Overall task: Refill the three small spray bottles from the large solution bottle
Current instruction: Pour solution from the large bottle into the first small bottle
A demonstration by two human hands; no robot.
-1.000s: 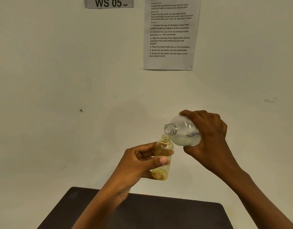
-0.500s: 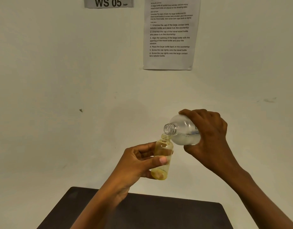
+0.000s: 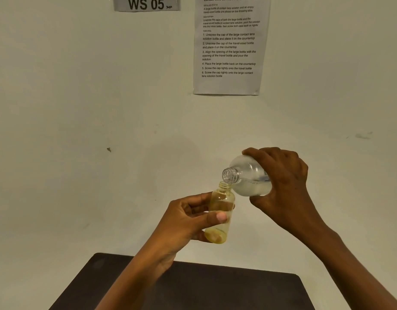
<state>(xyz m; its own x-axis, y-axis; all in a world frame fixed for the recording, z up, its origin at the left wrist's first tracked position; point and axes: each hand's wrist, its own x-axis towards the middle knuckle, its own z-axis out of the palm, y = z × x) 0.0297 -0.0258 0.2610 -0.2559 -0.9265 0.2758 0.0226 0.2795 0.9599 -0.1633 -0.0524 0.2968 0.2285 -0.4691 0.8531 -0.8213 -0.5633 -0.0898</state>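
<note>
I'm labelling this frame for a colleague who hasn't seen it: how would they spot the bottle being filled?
Start at the dark table at the bottom edge and follow the left forearm up to the left hand. It holds the small bottle upright in front of the pale wall. Unlike the large clear bottle tipped over it, this one is yellow-tinted, slimmer and lower.

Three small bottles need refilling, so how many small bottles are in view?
1. The small yellowish bottle is uncapped, held in the left hand beneath the tilted large bottle in the right hand. Any others lie outside the frame.
</note>
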